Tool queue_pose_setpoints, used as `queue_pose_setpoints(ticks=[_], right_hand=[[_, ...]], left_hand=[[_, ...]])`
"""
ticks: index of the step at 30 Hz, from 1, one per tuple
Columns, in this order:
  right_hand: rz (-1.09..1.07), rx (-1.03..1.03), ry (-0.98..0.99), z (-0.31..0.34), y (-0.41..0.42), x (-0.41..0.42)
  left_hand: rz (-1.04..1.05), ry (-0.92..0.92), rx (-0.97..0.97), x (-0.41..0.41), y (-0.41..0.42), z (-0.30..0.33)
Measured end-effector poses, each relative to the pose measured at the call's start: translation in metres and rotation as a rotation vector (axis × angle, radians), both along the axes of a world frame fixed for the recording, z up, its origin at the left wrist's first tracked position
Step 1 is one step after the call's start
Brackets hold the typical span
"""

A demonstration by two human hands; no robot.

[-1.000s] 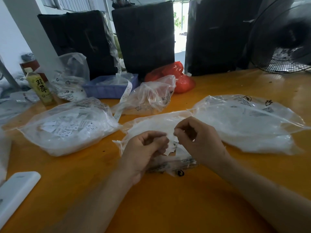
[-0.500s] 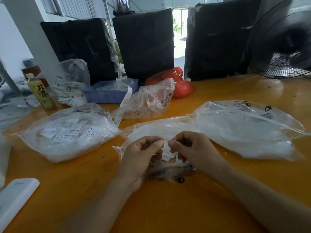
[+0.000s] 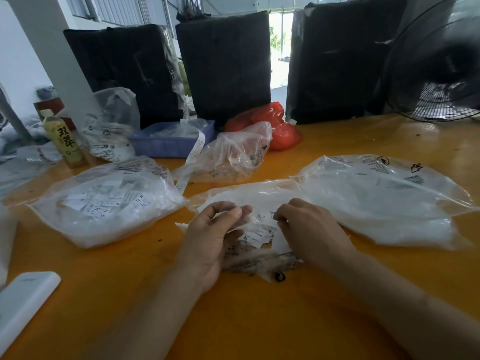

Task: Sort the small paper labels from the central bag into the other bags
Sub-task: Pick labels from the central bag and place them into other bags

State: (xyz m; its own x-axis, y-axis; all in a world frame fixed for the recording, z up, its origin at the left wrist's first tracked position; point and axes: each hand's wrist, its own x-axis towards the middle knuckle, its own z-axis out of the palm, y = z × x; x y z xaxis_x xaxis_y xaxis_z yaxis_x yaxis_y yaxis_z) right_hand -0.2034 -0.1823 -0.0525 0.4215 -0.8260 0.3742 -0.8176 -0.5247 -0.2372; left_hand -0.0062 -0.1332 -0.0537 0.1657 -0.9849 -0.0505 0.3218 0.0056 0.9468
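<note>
**Both hands work at the mouth of the central bag**

Left hand (image 3: pixel 210 237) sits at the near edge of the central bag (image 3: pixel 249 196), fingers curled, thumb and forefinger pinching a fold of its clear film and lifting it. The right hand (image 3: pixel 309 227) is just beside it, knuckles up, fingers bent down into the loose pile of small paper labels (image 3: pixel 257 233) that lies in the gap between the two hands; whether it has a label pinched cannot be told, since its fingertips are hidden.

The central bag lies flat on the orange bench (image 3: pixel 259 320), directly in front of the person. To its left rests a fuller clear bag (image 3: pixel 104 203) with printed size labels showing through the film. To its right lies a wide clear bag (image 3: pixel 384 201), touching the central one at its corner. Behind them sits a crumpled clear bag (image 3: pixel 233 157), with a strip of labels (image 3: pixel 193 157) trailing from a blue tray (image 3: pixel 166 144). A red bag (image 3: pixel 278 126) and a drink bottle (image 3: pixel 63 139) stand farther back, and a black fan (image 3: pixel 439 63) stands at the far right.
</note>
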Motion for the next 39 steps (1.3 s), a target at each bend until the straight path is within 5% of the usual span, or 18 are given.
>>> queue_pose_setpoints(ticks=[12,15,28,32,39], right_hand=[[-0.099,0.002,0.231,0.002,0.007,0.007],[-0.122,-0.024,0.048,0.003,0.002,0.002],[-0.032,0.526,-0.977,0.017,0.003,-0.01],[0.025,0.564,-1.09,0.017,0.004,-0.012],[0.047,0.511,-0.965,0.012,0.001,-0.011]], left_hand=[[-0.057,0.093,0.069,0.002,0.0,-0.001],[-0.06,0.034,0.091,0.002,0.0,-0.002],[-0.046,0.131,0.081,0.003,0.002,0.005],[-0.058,0.145,0.083,0.002,0.001,0.004],[-0.053,0.172,0.12,-0.001,0.002,0.003]])
